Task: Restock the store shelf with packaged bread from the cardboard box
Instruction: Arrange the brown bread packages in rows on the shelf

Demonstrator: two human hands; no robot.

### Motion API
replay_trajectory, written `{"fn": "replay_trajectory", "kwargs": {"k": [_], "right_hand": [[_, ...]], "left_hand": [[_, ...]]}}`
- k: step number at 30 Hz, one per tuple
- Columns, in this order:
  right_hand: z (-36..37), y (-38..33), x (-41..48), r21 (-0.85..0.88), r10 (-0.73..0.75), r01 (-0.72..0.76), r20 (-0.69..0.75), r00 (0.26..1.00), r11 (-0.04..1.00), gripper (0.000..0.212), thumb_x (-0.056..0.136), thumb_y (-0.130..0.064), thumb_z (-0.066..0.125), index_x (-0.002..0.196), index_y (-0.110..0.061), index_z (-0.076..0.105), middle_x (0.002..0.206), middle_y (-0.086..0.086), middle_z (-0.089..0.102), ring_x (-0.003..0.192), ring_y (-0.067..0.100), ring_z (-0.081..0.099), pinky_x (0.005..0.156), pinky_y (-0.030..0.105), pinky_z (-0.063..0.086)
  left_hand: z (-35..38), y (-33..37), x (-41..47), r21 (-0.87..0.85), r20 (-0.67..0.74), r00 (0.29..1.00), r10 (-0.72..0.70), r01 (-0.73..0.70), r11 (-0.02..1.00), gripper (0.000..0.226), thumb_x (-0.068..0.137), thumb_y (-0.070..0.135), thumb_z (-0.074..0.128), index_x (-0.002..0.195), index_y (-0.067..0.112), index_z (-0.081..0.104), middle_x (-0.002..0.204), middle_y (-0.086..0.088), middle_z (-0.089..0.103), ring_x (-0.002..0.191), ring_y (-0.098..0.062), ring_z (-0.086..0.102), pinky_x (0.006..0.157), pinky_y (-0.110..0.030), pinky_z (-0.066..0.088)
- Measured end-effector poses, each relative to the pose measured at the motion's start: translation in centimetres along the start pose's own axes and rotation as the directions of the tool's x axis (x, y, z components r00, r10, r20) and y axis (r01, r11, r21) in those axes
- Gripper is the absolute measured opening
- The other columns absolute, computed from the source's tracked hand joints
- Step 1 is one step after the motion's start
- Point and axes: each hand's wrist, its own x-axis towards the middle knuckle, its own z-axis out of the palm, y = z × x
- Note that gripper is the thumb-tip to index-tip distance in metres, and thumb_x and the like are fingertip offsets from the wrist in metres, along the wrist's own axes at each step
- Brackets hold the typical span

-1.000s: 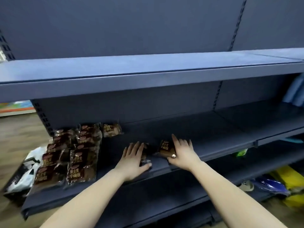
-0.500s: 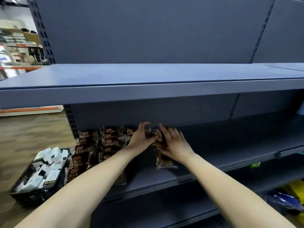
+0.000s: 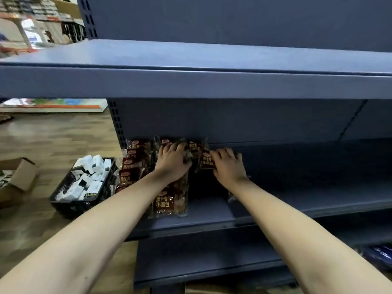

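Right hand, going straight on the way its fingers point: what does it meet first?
The right hand grips a bread packet; pushed on, that likely meets the rear packet, then the back panel.

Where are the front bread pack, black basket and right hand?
front bread pack (image 3: 167,201): head view, on its printed label.
black basket (image 3: 70,206): head view, on its front wall.
right hand (image 3: 228,166): head view, back of hand.
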Motion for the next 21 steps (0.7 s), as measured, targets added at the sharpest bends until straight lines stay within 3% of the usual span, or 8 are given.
{"fn": "replay_trajectory", "kwargs": {"k": [3, 6, 13, 16, 21], "right_hand": [[1.1, -0.6, 0.9, -0.007, 0.033, -0.033, 0.020, 0.999, 0.999, 0.064, 0.086, -0.014, 0.058, 0.144, -0.016, 0.030, 0.138, 0.005, 0.042, 0.130, 0.026, 0.032, 0.101, 0.045, 0.031], [2.2, -1.3, 2.1, 0.037, 0.039, -0.040, 0.036, 0.999, 0.999, 0.063, 0.085, -0.009, 0.058, 0.142, -0.016, 0.033, 0.143, 0.004, 0.039, 0.135, 0.024, 0.028, 0.107, 0.043, 0.029], [3.4, -2.4, 4.4, 0.184, 0.051, -0.062, 0.060, 0.997, 0.981, 0.059, 0.090, -0.002, 0.050, 0.144, -0.014, 0.030, 0.155, 0.006, 0.025, 0.145, 0.023, 0.011, 0.113, 0.041, 0.026], [4.0, -2.7, 5.0, 0.239, 0.029, -0.054, 0.107, 0.994, 0.970, 0.068, 0.090, 0.005, 0.047, 0.150, -0.010, 0.018, 0.159, 0.007, 0.008, 0.147, 0.023, -0.003, 0.114, 0.036, 0.026], [4.8, -3.2, 5.1, 0.159, 0.010, -0.045, 0.213, 0.977, 0.986, 0.078, 0.093, 0.001, 0.043, 0.149, -0.003, -0.010, 0.157, 0.011, -0.018, 0.144, 0.027, -0.018, 0.119, 0.036, 0.006]], "left_hand": [[0.7, -1.5, 0.4, 0.126, 0.074, 0.997, -0.014, 0.004, 0.992, 0.068, 0.094, 0.050, 0.038, 0.151, 0.021, 0.016, 0.159, -0.007, 0.014, 0.146, -0.031, 0.008, 0.118, -0.046, 0.000], [1.5, -2.1, 0.3, 0.131, 0.131, 0.990, -0.042, 0.025, 0.991, 0.070, 0.095, 0.051, 0.034, 0.153, 0.023, 0.005, 0.161, -0.006, 0.004, 0.147, -0.030, 0.000, 0.119, -0.044, 0.000], [2.3, -2.5, 0.3, 0.112, 0.089, 0.995, -0.039, 0.029, 0.993, 0.070, 0.096, 0.051, 0.032, 0.153, 0.022, 0.003, 0.161, -0.005, 0.001, 0.147, -0.028, -0.004, 0.118, -0.043, -0.001], [2.6, -2.6, 0.3, 0.116, 0.071, 0.997, -0.037, 0.029, 0.993, 0.070, 0.096, 0.051, 0.031, 0.153, 0.022, 0.002, 0.161, -0.005, 0.001, 0.147, -0.027, -0.004, 0.118, -0.042, -0.002], [3.0, -2.7, 0.3, 0.112, 0.053, 0.998, -0.037, 0.031, 0.993, 0.069, 0.096, 0.051, 0.031, 0.153, 0.023, 0.003, 0.161, -0.004, 0.001, 0.147, -0.027, -0.004, 0.118, -0.043, -0.002]]}}
